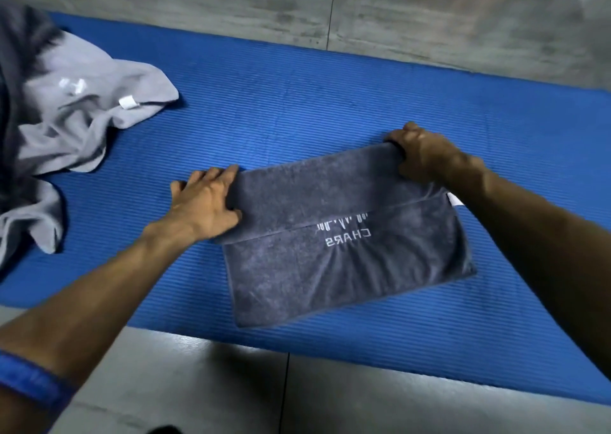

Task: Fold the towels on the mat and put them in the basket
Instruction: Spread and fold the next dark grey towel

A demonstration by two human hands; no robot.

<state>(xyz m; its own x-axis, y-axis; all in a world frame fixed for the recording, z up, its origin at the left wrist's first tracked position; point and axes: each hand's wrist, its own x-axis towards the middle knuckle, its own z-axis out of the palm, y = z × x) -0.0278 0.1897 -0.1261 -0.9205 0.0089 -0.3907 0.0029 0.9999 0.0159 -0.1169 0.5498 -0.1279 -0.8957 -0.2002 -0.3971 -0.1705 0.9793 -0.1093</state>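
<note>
I saw the dark grey towel [347, 235] lying near the middle of the blue mat [297, 103], partly folded, its far portion doubled over toward me so that the folded edge ran across it just above the white lettering [347, 235]. The left hand [205, 202] rested at the towel's left end, its fingers [221, 172] curled over the edge of the folded layer and gripping it. The right hand [420, 156] held the far right corner, fingers wrapped round the cloth. A small white tag [454, 199] peeked out beside the right forearm. On the mat's left end lay a crumpled light grey towel [82, 109] with a darker cloth [20, 70] against it, well apart from the folded one. Grey floor tiles [231, 384] showed on both sides of the mat, and a blue band [29, 380] circled the left arm.
</note>
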